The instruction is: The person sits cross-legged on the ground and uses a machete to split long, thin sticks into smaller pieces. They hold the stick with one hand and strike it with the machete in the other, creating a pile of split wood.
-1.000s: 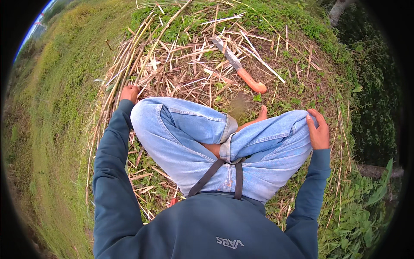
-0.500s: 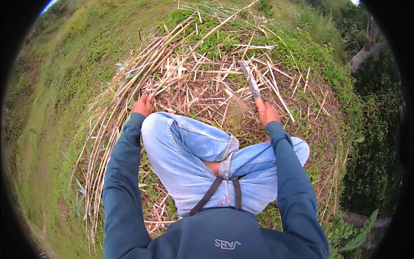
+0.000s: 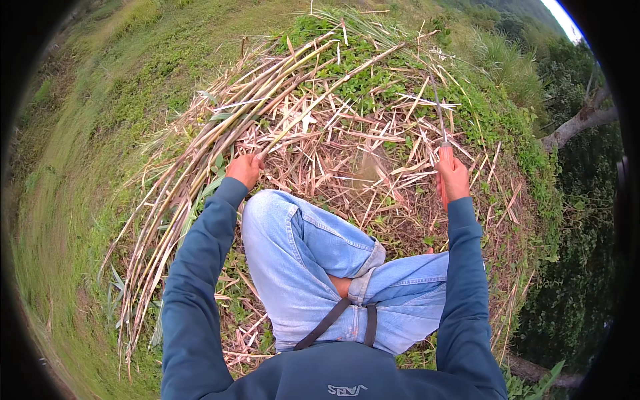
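Note:
My left hand [image 3: 244,171] is closed round the near end of a long pale dry stalk [image 3: 320,99], which slants up and away to the right. Beside that hand, on its left, lies a big bundle of long dry stalks [image 3: 193,170], some with green leaves. In my right hand [image 3: 454,179] is the wooden handle of a machete [image 3: 439,110]. Its blade points away from me, seen nearly edge-on and apart from the held stalk. Cut pieces of stalk [image 3: 333,150] are strewn over the ground between my hands.
My legs in blue jeans [image 3: 303,233] are folded in front of me. Green weeds [image 3: 383,80] grow beyond the cut pieces. Grass [image 3: 87,180] spreads on the left; dark bushes [image 3: 567,267] and a tree branch [image 3: 580,127] stand on the right.
My right hand has moved right with the machete, whose blade has turned from showing its flat to nearly edge-on. My left hand, closed on the stalk, has shifted slightly right. The view has tilted.

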A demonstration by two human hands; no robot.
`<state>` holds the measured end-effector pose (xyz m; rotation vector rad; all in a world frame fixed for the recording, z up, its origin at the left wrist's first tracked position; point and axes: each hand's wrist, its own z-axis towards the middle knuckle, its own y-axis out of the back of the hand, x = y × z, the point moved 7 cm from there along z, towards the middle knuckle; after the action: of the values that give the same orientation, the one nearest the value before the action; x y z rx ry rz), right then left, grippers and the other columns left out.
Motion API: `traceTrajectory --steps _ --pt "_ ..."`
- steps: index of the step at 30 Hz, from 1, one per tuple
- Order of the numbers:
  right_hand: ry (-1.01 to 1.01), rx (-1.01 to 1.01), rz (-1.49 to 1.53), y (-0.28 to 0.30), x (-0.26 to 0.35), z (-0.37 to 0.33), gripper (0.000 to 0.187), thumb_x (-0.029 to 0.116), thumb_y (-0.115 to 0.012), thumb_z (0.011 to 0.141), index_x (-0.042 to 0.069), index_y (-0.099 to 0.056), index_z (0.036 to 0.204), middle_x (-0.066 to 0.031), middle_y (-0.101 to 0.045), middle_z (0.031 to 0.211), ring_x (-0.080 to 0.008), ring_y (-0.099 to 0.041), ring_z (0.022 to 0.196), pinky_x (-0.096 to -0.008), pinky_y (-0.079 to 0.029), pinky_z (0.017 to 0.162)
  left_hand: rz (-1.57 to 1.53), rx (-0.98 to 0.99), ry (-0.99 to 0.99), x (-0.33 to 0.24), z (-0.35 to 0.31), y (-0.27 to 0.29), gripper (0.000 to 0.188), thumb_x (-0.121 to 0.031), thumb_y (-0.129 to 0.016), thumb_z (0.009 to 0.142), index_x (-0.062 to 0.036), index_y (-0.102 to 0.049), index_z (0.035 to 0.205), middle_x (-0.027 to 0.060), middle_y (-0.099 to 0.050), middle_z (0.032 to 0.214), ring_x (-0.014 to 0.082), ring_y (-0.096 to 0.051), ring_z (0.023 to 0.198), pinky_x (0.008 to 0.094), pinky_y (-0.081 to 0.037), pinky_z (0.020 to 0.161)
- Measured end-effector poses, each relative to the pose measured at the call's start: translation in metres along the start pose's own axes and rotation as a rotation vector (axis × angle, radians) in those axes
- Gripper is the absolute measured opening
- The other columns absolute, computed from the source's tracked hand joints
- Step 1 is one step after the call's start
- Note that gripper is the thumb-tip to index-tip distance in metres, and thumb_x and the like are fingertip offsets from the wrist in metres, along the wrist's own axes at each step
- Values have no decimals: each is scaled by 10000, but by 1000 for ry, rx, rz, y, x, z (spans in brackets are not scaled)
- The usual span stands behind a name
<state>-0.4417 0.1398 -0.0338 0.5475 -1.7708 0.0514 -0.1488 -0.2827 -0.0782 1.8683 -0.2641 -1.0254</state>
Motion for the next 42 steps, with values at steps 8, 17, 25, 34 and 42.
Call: traceTrajectory --steps 8,17,25,34,42 --pt "231 56 -985 -143 -14 24 387 215 -651 784 66 -475 1095 -244 -657 908 -441 -635 857 -491 -503 789 -23 76 15 -28 4 3 343 -312 -470 945 -80 -699 839 159 -672 800 324 -637 797 414 -476 770" --pt "32 125 5 -80 -25 -58 215 94 -651 772 30 -543 946 -19 -517 627 -103 -479 442 -259 -394 376 -303 245 67 36 11 -39 254 -237 -550 905 -43 -702 967 90 -676 766 148 -586 634 326 -462 619" --pt "-157 120 225 -34 -66 -130 159 50 -635 750 32 -534 871 -26 -499 580 -103 -453 402 -250 -389 365 -667 500 95 -114 1 -13 333 -66 -497 889 22 -529 1208 65 -685 913 47 -498 509 194 -389 407" --pt "257 -30 -198 -20 -55 -161 242 183 -681 719 7 -558 831 -105 -586 645 -231 -586 558 -371 -467 573 -649 287 18 -145 -74 -92 251 -203 -463 979 -11 -571 1097 28 -557 726 102 -551 493 234 -412 374" --pt "378 178 -669 -62 -44 -199 325 342 -674 756 64 -574 891 -233 -631 704 -435 -621 693 -522 -487 647 -617 263 -7 -147 -115 -64 298 -258 -428 999 -6 -567 923 7 -506 601 84 -452 444 246 -359 387"
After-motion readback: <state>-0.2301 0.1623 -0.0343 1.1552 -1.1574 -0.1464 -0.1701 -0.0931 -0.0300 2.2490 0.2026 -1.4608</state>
